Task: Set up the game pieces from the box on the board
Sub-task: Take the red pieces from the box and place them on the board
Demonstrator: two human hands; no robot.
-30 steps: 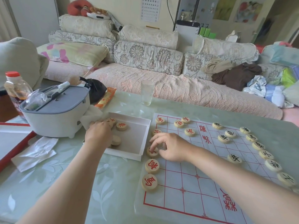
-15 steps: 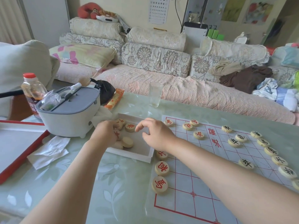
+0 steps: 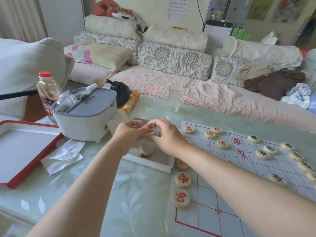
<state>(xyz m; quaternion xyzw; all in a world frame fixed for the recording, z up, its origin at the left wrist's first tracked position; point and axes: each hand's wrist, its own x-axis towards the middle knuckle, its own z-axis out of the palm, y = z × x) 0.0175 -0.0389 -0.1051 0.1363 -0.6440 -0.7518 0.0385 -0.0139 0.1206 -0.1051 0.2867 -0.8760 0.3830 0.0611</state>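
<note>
Both hands meet above the white box [image 3: 149,163]. My left hand [image 3: 127,133] and my right hand [image 3: 166,136] both pinch one round wooden piece with a red character [image 3: 150,131]. Two blank-faced pieces [image 3: 146,149] lie in the box below them. The paper board with a red grid [image 3: 213,187] lies to the right. Red pieces [image 3: 183,179] line its near left edge, with more at the far left corner [image 3: 189,129]. Black pieces [image 3: 262,154] stand along its right side.
A white container with a grey lid [image 3: 85,117] stands left of the box, with a bottle [image 3: 48,93] behind it. A glass [image 3: 175,98] stands at the table's far edge. A red-rimmed lid [image 3: 20,151] and crumpled tissue [image 3: 63,154] lie at the left.
My right hand left the red piece on the board's left edge and moved left over the box. My left hand rose from the box, and both now hold one piece.
</note>
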